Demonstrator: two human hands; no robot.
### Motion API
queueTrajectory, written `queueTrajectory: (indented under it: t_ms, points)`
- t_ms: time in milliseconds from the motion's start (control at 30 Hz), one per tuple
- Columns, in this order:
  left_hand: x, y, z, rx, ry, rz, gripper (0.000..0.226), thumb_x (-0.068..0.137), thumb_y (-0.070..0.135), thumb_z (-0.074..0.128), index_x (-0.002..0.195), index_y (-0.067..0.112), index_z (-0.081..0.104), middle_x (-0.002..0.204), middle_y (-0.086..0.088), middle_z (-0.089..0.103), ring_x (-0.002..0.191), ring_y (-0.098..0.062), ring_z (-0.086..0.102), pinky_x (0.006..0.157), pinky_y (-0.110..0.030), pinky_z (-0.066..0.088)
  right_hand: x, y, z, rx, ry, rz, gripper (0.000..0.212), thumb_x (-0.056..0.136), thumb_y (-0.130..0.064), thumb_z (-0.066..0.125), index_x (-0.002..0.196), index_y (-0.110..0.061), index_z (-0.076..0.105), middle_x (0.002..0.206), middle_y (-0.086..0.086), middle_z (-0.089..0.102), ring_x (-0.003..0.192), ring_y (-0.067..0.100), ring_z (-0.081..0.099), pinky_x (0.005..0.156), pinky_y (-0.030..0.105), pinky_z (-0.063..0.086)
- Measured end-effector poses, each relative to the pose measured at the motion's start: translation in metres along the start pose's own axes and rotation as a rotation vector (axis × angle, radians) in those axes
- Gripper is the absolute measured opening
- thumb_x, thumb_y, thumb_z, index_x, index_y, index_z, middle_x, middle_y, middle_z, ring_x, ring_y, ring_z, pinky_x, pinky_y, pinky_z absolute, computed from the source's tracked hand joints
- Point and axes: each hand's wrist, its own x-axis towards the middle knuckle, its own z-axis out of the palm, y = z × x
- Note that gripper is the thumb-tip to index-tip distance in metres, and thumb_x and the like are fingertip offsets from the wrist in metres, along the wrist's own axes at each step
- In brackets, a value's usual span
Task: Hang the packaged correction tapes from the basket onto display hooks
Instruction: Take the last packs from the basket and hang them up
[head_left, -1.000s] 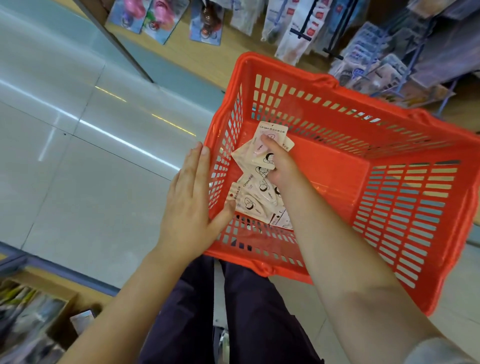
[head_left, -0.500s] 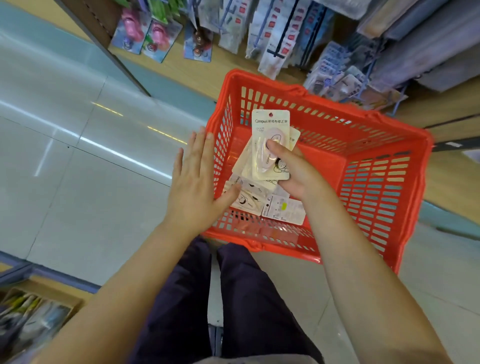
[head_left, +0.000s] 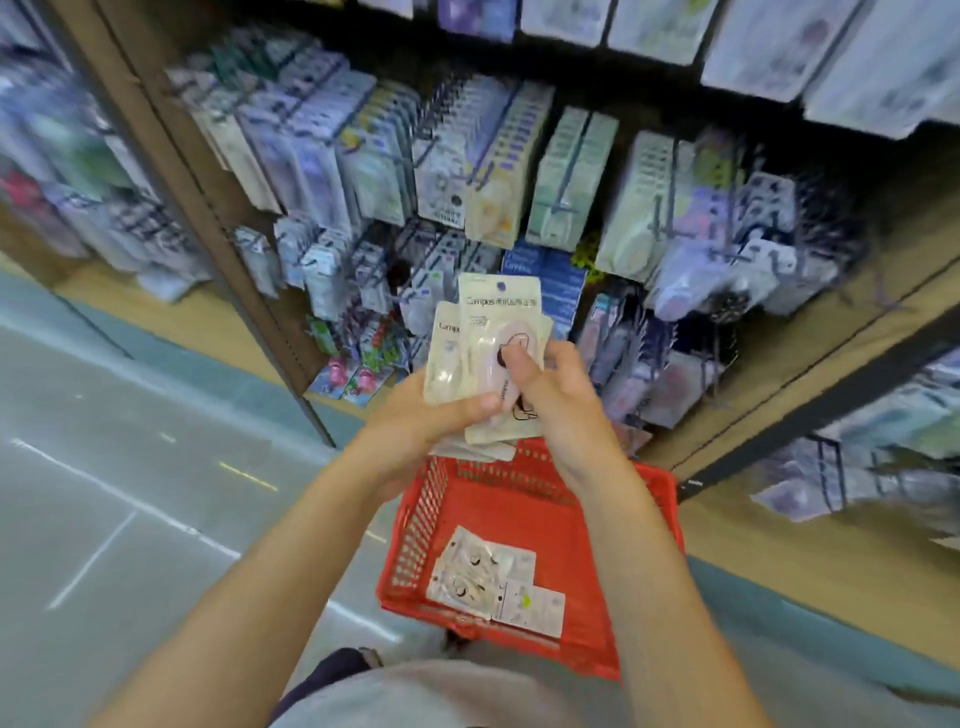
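Head view: both hands' fingers (head_left: 511, 364) clamp a fanned stack of correction tapes (head_left: 496, 332) above the basket (head_left: 639, 571), where more packs lie. Best to separate the front pack and aim its punched hole at a hook beyond the fingertips.

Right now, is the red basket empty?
No, several packaged correction tapes lie on the floor of the red basket, below the stack held in both hands.

My body, as seen: two bare forearms, no sleeves reaching the wrists, no rings or watch visible. Left grip (head_left: 415, 421); right grip (head_left: 558, 400). Grey top (head_left: 415, 696) below; dark trousers (head_left: 332, 670) beneath it.
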Motion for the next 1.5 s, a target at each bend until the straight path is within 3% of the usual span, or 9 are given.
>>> queueTrajectory:
  t_ms: [133,333,433,567,667,867,1133,1300,1500]
  points:
    - [0.004,0.04,-0.005,-0.02,-0.034,0.041,0.088,0.061,0.043,0.098,0.136,0.012,0.062,0.127,-0.013,0.073,0.115,-0.03,0.071,0.088,-0.034,0.06,0.005,-0.032,0.015,-0.046,0.061,-0.056,0.022,0.098,-0.035,0.065,0.107,-0.017,0.074,0.103,0.002,0.078,0.1,0.018,0.074,0.092,0.04,0.058]
    - [0.021,0.069,-0.045,-0.146,-0.069,0.045,0.097,0.06,0.047,0.098,0.14,0.008,0.059,0.131,-0.019,0.069,0.112,-0.035,0.071,0.083,-0.041,0.06,0.032,-0.046,0.047,-0.016,0.127,-0.101,0.03,0.093,-0.042,0.07,0.107,-0.016,0.073,0.105,0.005,0.078,0.1,0.022,0.074,0.089,0.047,0.058]
    - [0.031,0.085,-0.09,-0.138,0.034,0.068,0.078,0.073,0.036,0.089,0.137,0.004,0.058,0.114,-0.02,0.073,0.088,-0.037,0.072,0.068,-0.046,0.057,0.06,-0.051,0.08,-0.04,0.189,-0.116,0.034,0.088,-0.047,0.073,0.109,-0.02,0.071,0.106,0.001,0.077,0.103,0.02,0.073,0.092,0.045,0.056]
    - [0.049,0.123,-0.179,-0.175,0.18,0.165,0.058,0.081,0.024,0.082,0.133,0.009,0.063,0.121,-0.016,0.075,0.11,-0.037,0.072,0.093,-0.052,0.058,0.102,-0.064,0.149,-0.12,0.235,-0.136,0.035,0.085,-0.05,0.076,0.101,-0.019,0.074,0.102,0.003,0.078,0.099,0.024,0.073,0.092,0.048,0.056]
    - [0.058,0.166,-0.248,-0.179,0.244,0.241,0.053,0.077,0.03,0.082,0.125,0.013,0.068,0.116,-0.01,0.077,0.103,-0.029,0.076,0.087,-0.044,0.061,0.138,-0.077,0.212,-0.139,0.252,-0.154,0.053,0.076,-0.057,0.081,0.098,-0.01,0.075,0.1,0.014,0.077,0.097,0.036,0.072,0.083,0.046,0.055]
    - [0.076,0.231,-0.345,-0.182,0.29,0.274,0.041,0.075,0.036,0.078,0.109,0.013,0.075,0.103,-0.01,0.08,0.09,-0.029,0.078,0.074,-0.043,0.064,0.192,-0.107,0.307,-0.155,0.265,-0.195,0.017,0.095,-0.035,0.068,0.104,-0.022,0.073,0.097,-0.009,0.079,0.09,0.009,0.073,0.073,0.021,0.054]
    - [0.095,0.27,-0.378,-0.193,0.223,0.277,0.017,0.094,0.027,0.072,0.106,0.017,0.076,0.098,-0.005,0.081,0.088,-0.025,0.078,0.071,-0.044,0.063,0.227,-0.151,0.35,-0.14,0.384,-0.301,0.019,0.102,-0.028,0.061,0.112,-0.015,0.068,0.101,-0.004,0.078,0.087,0.008,0.072,0.068,0.019,0.053]
    - [0.102,0.284,-0.381,-0.12,0.158,0.256,0.026,0.093,0.034,0.073,0.112,0.016,0.075,0.104,-0.006,0.08,0.096,-0.031,0.078,0.08,-0.058,0.062,0.24,-0.172,0.355,-0.18,0.494,-0.413,0.015,0.098,-0.034,0.067,0.105,-0.021,0.071,0.102,-0.005,0.078,0.098,0.015,0.073,0.089,0.038,0.057]
    - [0.105,0.295,-0.368,-0.098,0.128,0.262,0.025,0.094,0.033,0.073,0.112,0.016,0.075,0.104,-0.004,0.08,0.096,-0.028,0.078,0.077,-0.05,0.064,0.254,-0.192,0.356,-0.207,0.487,-0.42,0.015,0.102,-0.034,0.06,0.111,-0.024,0.067,0.101,-0.011,0.076,0.087,-0.003,0.07,0.071,0.014,0.051]
